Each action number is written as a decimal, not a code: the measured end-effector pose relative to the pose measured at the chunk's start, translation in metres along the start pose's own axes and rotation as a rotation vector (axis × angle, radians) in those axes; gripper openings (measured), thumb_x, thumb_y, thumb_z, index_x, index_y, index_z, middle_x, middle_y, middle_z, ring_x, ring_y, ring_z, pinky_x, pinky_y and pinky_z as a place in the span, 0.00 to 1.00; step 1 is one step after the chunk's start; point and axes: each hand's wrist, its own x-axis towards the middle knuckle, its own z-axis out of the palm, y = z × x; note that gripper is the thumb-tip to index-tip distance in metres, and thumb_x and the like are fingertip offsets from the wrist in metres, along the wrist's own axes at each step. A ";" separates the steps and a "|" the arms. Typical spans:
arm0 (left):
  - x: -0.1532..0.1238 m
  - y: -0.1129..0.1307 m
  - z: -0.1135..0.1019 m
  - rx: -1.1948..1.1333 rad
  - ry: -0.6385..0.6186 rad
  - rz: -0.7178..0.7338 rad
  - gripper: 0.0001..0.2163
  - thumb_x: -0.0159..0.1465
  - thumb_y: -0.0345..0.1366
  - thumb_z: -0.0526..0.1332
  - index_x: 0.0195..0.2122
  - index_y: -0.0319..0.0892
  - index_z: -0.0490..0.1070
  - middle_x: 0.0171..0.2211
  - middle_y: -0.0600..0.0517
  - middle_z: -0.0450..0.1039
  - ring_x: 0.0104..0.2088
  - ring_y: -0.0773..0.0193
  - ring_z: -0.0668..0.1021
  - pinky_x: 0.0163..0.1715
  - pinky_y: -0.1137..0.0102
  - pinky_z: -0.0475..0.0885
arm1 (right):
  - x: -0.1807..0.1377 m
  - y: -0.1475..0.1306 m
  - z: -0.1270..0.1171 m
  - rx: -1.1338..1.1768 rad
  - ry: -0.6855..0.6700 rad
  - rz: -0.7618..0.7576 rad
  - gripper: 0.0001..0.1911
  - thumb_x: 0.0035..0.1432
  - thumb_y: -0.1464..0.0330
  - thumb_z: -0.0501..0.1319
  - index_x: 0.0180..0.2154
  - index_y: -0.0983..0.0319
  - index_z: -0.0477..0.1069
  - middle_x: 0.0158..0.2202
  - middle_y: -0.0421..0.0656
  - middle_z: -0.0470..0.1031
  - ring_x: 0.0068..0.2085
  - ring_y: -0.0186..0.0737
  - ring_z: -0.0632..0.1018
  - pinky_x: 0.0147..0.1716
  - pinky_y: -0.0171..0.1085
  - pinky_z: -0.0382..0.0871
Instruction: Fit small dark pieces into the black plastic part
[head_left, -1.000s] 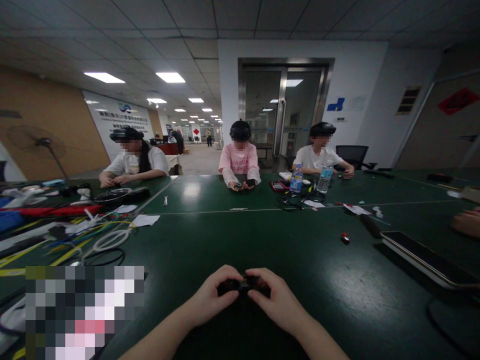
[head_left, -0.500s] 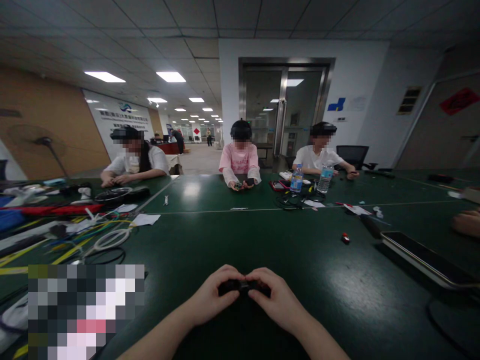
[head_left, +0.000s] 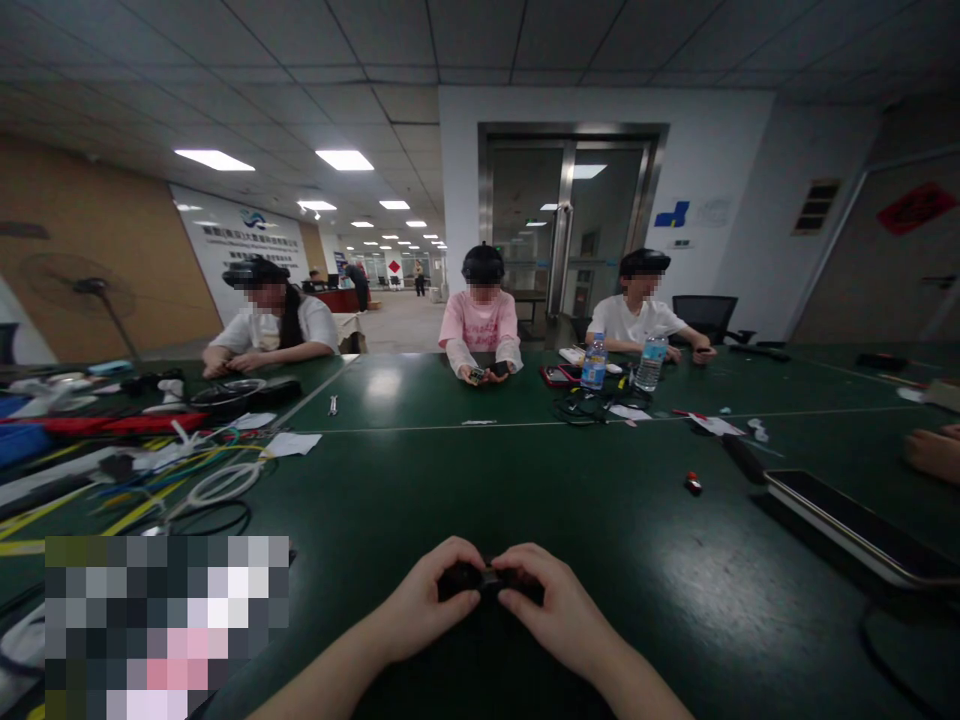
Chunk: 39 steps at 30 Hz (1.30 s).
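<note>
Between my two hands, low in the middle of the head view, is a small dark object [head_left: 490, 577]; its kind is hard to tell because fingers cover much of it. My left hand [head_left: 431, 598] grips its left end, thumb in front and fingers curled behind. On its right end my right hand [head_left: 544, 600] has the same pinching grip. The fingertips of both hands come close together at the middle, where a lighter, shiny bit shows. Under my hands lies the dark green table [head_left: 420, 490].
A phone-like slab [head_left: 855, 525] lies to the right, with a small red item [head_left: 693, 483] nearer the middle. Cables [head_left: 225, 482] and tools clutter the left. Bottles [head_left: 649, 362] stand across the table. Several people sit around it; another person's hand [head_left: 934, 457] rests at the right edge.
The whole view has shifted slightly downward in the picture. My fingertips have parted a little at the top, and more of the dark object's middle shows. Both hands keep their grip.
</note>
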 end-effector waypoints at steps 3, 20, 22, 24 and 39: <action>0.000 0.001 0.000 0.005 0.000 -0.013 0.10 0.57 0.29 0.59 0.40 0.43 0.67 0.40 0.50 0.67 0.42 0.59 0.71 0.43 0.65 0.66 | 0.000 0.000 0.000 -0.017 0.005 0.006 0.17 0.52 0.72 0.60 0.44 0.54 0.70 0.42 0.40 0.71 0.41 0.40 0.74 0.41 0.38 0.69; 0.000 -0.002 0.000 -0.042 0.004 0.044 0.11 0.57 0.29 0.59 0.41 0.44 0.70 0.43 0.49 0.66 0.46 0.57 0.70 0.47 0.63 0.64 | 0.000 -0.004 -0.002 0.028 0.002 -0.016 0.15 0.51 0.73 0.60 0.42 0.55 0.72 0.42 0.40 0.71 0.40 0.39 0.74 0.40 0.37 0.69; 0.000 -0.001 0.000 -0.043 0.005 0.028 0.10 0.57 0.30 0.59 0.41 0.44 0.70 0.43 0.49 0.66 0.46 0.57 0.70 0.47 0.63 0.65 | 0.000 -0.003 -0.002 0.017 0.005 -0.014 0.16 0.51 0.73 0.60 0.43 0.55 0.72 0.42 0.40 0.71 0.40 0.39 0.74 0.41 0.38 0.69; 0.000 -0.002 0.000 -0.044 0.006 0.022 0.10 0.57 0.29 0.59 0.41 0.44 0.70 0.43 0.49 0.66 0.45 0.57 0.71 0.46 0.64 0.65 | 0.000 -0.003 -0.002 0.004 0.007 -0.008 0.16 0.51 0.72 0.60 0.44 0.55 0.71 0.42 0.40 0.71 0.40 0.39 0.74 0.41 0.38 0.69; 0.000 -0.006 0.000 -0.036 0.002 0.036 0.10 0.57 0.28 0.60 0.41 0.44 0.70 0.43 0.49 0.66 0.45 0.58 0.71 0.47 0.64 0.65 | -0.001 -0.008 -0.004 -0.009 -0.024 0.006 0.16 0.52 0.72 0.59 0.44 0.55 0.71 0.43 0.41 0.71 0.41 0.40 0.74 0.42 0.38 0.69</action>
